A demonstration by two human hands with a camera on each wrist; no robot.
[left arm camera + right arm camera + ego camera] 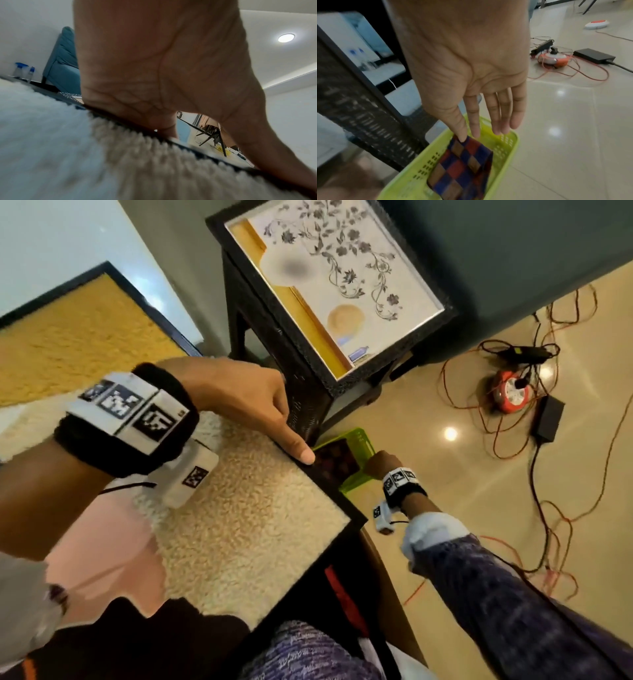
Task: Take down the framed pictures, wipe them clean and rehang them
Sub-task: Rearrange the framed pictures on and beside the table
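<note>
A yellow-textured framed picture (78, 337) is seen at far left against the wall. A cream fuzzy framed picture (246, 518) is held at its black top edge by the left hand (239, 402), thumb laid on the front of the frame, fingers wrapped over behind the edge, clamped on it. A floral framed picture (329, 278) is laid flat on a black side table (308, 392), just behind the gripped frame. Below on the floor, a green basket (363, 440) is placed beside the table leg; a checked cloth (464, 166) is lying inside it. The right hand (471, 75) is reached down into the basket, fingers straight and apart, thumb tip touching the cloth, not closed round it. A cable reel (510, 395) with orange wires is seen well apart at right
</note>
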